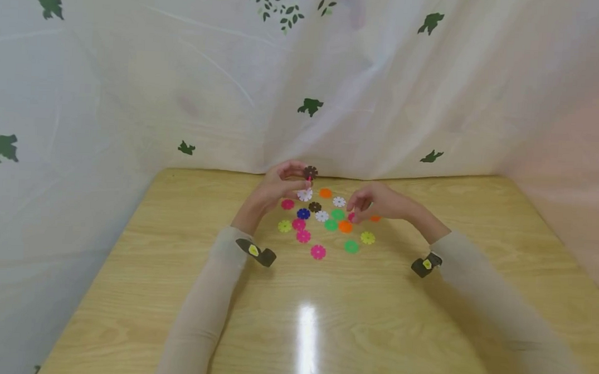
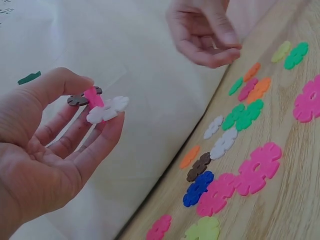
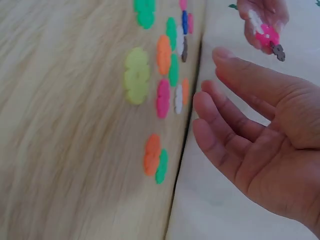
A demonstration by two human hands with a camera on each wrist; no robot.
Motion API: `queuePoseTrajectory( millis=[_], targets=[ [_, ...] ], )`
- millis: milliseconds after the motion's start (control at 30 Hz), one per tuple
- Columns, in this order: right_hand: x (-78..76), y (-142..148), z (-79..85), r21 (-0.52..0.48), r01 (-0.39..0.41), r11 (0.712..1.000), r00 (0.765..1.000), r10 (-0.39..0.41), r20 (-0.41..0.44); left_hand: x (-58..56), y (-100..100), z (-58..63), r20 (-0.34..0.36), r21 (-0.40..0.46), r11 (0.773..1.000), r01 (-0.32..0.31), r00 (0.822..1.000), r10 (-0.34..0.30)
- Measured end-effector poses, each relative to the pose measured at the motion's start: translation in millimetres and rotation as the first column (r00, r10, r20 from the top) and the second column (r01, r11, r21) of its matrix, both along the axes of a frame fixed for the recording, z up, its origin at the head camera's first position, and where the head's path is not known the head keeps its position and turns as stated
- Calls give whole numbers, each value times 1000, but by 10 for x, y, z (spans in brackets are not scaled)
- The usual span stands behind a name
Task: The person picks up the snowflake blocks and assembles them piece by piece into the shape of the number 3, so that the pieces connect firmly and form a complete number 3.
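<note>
My left hand (image 1: pixel 278 185) pinches a small joined piece of slotted flower-shaped plastic discs between thumb and fingers, raised over the far part of the table. In the left wrist view, a pink disc (image 2: pixel 93 97) stands between a brown disc (image 2: pixel 77 100) and a white disc (image 2: pixel 109 110). My right hand (image 1: pixel 379 201) hovers at the right of the scattered discs, its fingers loosely bent and nothing between them in the right wrist view. Below and beside it lie a pink disc (image 3: pixel 163 98), a yellow disc (image 3: pixel 137 76) and an orange disc (image 3: pixel 152 154).
Several more discs lie flat between and in front of the hands, among them a blue disc (image 1: pixel 303 213), a green disc (image 1: pixel 351 247) and a pink disc (image 1: pixel 318 252). A white curtain (image 1: pixel 233 95) with leaf and bird prints hangs right behind the wooden table (image 1: pixel 149 292).
</note>
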State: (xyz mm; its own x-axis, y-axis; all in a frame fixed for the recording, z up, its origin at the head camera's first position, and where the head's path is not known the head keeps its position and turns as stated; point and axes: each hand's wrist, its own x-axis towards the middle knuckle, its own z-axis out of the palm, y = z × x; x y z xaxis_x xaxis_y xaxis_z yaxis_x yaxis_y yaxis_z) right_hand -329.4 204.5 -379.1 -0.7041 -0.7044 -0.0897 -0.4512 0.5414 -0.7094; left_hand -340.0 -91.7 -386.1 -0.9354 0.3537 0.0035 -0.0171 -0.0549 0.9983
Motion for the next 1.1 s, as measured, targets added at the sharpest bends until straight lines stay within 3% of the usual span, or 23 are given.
queuePoseTrajectory(
  millis=[133,300,433,567,867,1100],
  targets=[
    [76,88,-70,59,-56,997,998,56,16,9,-4,-4,17,5,1000,9,1000,-9],
    [137,140,-184,93,-54,994,998,50,48,12,13,-24,23,-8,1000,17,1000,-17],
    [177,131,-256,88,-47,995,996,39,83,12,31,-40,15,-5,999,33,999,-33],
    [188,124,-315,60,-44,997,997,40,63,25,46,-35,5,-2,999,39,999,-39],
    [194,162,-249,103,11,995,999,-15,41,79,31,-8,-21,11,1000,19,1000,-19],
    [151,151,-271,77,-10,997,999,8,31,56,-1,8,-41,33,999,13,999,-12]
  ],
)
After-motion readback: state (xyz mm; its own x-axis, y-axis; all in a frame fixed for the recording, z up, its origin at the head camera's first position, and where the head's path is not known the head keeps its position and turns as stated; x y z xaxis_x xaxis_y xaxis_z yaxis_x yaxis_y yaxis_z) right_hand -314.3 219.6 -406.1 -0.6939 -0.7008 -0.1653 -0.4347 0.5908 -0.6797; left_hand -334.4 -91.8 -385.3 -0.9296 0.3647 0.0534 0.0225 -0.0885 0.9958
